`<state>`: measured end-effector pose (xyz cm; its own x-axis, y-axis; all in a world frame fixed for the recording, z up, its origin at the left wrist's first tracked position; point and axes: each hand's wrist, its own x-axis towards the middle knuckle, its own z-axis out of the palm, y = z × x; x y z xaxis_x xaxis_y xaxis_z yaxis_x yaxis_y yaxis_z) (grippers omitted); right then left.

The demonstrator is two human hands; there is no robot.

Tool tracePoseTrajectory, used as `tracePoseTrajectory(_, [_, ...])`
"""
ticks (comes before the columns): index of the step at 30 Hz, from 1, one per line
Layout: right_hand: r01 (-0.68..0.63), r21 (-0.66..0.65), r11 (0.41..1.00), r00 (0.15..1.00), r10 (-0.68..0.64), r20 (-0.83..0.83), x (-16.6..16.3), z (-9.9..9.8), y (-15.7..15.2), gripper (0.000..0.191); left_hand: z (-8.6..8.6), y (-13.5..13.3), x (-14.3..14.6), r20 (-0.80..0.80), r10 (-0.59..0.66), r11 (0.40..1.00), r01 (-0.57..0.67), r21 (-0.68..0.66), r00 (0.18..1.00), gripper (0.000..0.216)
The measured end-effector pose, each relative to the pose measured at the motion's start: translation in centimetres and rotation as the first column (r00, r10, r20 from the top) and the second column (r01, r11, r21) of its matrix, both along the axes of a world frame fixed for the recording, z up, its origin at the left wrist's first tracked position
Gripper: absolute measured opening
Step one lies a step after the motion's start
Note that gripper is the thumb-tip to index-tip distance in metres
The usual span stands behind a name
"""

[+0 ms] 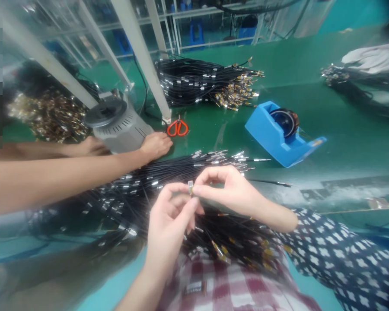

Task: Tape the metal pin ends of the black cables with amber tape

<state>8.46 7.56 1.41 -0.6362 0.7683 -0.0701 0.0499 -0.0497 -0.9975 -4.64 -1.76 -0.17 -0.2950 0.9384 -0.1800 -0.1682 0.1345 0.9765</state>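
A small silvery rectangular piece [190, 186] sits at the fingertips of both hands, above the bundle of black cables [214, 231] across my lap. My left hand [173, 216] is curled, its index fingertip against the piece from the left. From the right, my right hand [233, 190] pinches at it with thumb and index finger. Whether a cable runs from the piece through my left fingers is hidden. The lap cables have metal ends with yellow bits. Just beyond my hands lies another bundle of black cables [181, 166] with silvery tips on the green table.
A co-worker's hand [157, 146] rests beside a grey machine [125, 129] at left. Close by are orange-handled scissors [177, 128]. A blue tape dispenser [275, 134] stands right. Farther back are a cable bundle [194, 82], white posts [142, 56] and a white glove [372, 58].
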Motion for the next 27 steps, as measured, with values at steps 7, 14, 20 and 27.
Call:
tracePoseTrajectory(7, [0.019, -0.125, 0.992, 0.992, -0.034, -0.118, 0.2, -1.5, 0.1, 0.03, 0.0, 0.2, -0.7, 0.061, 0.005, 1.0, -0.003, -0.024, 0.998, 0.016])
tracePoseTrajectory(14, [0.047, -0.038, 0.998, 0.994, -0.05, -0.099, -0.1, -1.0, -0.5, 0.02, 0.0, 0.2, -0.6, 0.08, 0.025, 1.0, -0.024, -0.014, 0.996, 0.015])
tracePoseTrajectory(20, [0.074, 0.036, 0.997, 0.995, -0.071, -0.075, -0.3, -0.8, -0.4, 0.009, 0.0, 0.1, -0.6, 0.101, 0.025, 1.0, -0.024, -0.01, 0.995, 0.015])
tracePoseTrajectory(27, [-0.003, -0.008, 1.0, 0.993, 0.003, -0.114, -0.5, -0.9, -0.5, 0.02, 0.0, 0.3, -0.9, 0.244, -0.004, 0.999, 0.015, -0.045, 0.97, 0.011])
